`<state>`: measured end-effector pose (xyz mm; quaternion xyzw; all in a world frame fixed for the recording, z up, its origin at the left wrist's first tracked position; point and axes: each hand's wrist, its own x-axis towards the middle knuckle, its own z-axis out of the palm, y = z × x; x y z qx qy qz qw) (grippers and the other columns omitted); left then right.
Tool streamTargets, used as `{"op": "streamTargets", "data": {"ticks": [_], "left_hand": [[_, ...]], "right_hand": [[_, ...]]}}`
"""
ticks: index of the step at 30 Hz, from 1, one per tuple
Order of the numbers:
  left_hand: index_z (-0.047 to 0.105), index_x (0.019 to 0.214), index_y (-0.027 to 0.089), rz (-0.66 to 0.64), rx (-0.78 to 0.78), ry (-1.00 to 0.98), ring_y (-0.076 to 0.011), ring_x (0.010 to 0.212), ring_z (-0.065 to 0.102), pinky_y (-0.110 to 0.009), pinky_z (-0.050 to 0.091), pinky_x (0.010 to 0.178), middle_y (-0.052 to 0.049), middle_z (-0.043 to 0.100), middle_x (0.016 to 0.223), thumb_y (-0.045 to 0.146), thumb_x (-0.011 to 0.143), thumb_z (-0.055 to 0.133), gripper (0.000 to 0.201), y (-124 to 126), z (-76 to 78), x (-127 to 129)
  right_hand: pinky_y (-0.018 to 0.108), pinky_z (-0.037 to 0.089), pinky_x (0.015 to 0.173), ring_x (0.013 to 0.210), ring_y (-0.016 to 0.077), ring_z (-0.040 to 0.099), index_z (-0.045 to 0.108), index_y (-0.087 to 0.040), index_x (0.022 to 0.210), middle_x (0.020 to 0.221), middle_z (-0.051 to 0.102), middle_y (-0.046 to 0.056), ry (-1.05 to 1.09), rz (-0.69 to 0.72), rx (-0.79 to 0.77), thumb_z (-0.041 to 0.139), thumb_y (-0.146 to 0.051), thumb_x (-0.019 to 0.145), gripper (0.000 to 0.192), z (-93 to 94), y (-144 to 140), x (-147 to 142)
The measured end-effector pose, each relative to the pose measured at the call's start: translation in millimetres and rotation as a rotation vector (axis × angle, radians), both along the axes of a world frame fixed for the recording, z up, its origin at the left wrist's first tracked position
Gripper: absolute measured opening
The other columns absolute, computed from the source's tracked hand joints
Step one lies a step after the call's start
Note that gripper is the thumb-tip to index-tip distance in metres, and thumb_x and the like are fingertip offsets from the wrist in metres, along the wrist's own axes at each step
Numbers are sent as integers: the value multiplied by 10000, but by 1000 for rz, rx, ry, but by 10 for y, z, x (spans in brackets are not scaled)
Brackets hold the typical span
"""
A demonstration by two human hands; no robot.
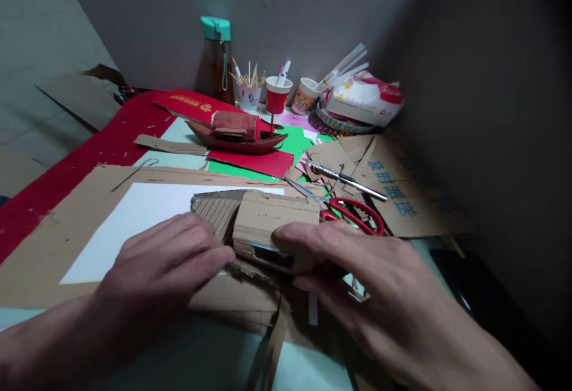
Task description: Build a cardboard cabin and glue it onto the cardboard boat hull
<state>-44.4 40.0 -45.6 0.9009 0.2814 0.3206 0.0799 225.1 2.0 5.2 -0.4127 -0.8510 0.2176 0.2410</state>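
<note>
Cardboard model [263, 219] held in both hands
The right hand [364, 269] grips its boxy part [277, 209]; the left hand [163, 254] pinches the ribbed end [217, 212]. Light, even pressure should avoid dents.

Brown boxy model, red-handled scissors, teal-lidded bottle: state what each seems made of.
Brown boxy model: matt corrugated cardboard, by its ridges. Red-handled scissors: grey sheen suggests metal blades; smooth handles, probably plastic. Teal-lidded bottle: see-through body, plastic or glass; opaque lid probably plastic.
</note>
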Motion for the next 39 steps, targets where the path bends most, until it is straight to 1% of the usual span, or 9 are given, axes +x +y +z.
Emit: {"op": "streamTargets", "data": {"ticks": [5, 9, 13, 17, 20, 22, 28, 34, 39], "left_hand": [[627, 1095, 242, 68, -75, -26, -207, 956, 609, -323, 502, 810, -43, 663, 968, 65, 918, 559, 259, 98, 54, 18], [587, 1198, 290, 271, -303, -108, -176, 847, 676, -290, 544, 781, -15, 676, 1042, 241, 903, 644, 305, 66, 44, 112], [650, 1127, 277, 272, -497, -195, -186, 872, 714, -261, 569, 771, -6, 735, 980, 308, 871, 657, 258, 61, 79, 198], [721, 989, 278, 268, -498, -152, -212, 944, 702, -261, 564, 787, -13, 749, 999, 347, 858, 674, 156, 94, 109, 215], [723, 1024, 304, 239, -494, -102, -213, 946, 687, -256, 559, 763, -11, 737, 1007, 373, 899, 628, 171, 123, 104, 190], [715, 1055, 309, 230, -491, -72, -209, 927, 680, -257, 554, 765, -10, 729, 1003, 394, 911, 619, 193, 147, 102, 171], [706, 1156, 275, 196, -487, 30, -246, 1041, 679, -281, 564, 810, -46, 739, 1073, 445, 927, 598, 305, 220, 201, 165], [771, 1039, 283, 142, -389, 25, -269, 915, 723, -337, 599, 790, -61, 784, 1002, 402, 875, 629, 248, 429, 323, 160], [765, 1042, 277, 128, -530, -50, -258, 934, 727, -330, 596, 810, -53, 773, 1001, 338, 840, 682, 226, 650, 259, 83]], "right_hand": [[252, 480, 765, 877, 153, 652, 472, -282, 1339, 1040, 714, -29, 9, -69, -9, 558, -94, 961, 431, -95, 6, -57], [274, 480, 698, 899, 193, 651, 377, -347, 1422, 1009, 676, -13, -10, -155, -156, 557, -146, 966, 530, -108, -30, -79], [285, 504, 728, 967, 216, 662, 334, -351, 1489, 1077, 685, 23, -12, -180, -235, 604, -218, 972, 598, -31, -35, -27], [226, 485, 681, 742, 138, 662, 543, -292, 1331, 898, 728, -40, 139, -148, -136, 662, -310, 975, 376, 97, 51, 72], [299, 474, 763, 862, 196, 642, 672, -205, 1140, 982, 715, 50, 56, -251, 148, 594, -235, 998, 165, 129, 130, 112], [321, 478, 797, 928, 217, 636, 705, -180, 1085, 1066, 706, 89, 17, -229, 208, 536, -141, 999, 194, 107, 163, 121], [341, 482, 823, 902, 231, 652, 723, -166, 1112, 987, 748, 88, -72, -240, 248, 554, -37, 946, 269, -87, 237, 127], [340, 462, 794, 841, 230, 661, 732, -152, 999, 897, 752, 88, -86, -314, 186, 563, -71, 950, 194, -173, 273, 49], [356, 446, 733, 813, 246, 612, 671, -134, 936, 875, 690, 100, -50, -389, 133, 541, -99, 923, 135, -169, 171, -65]]}}
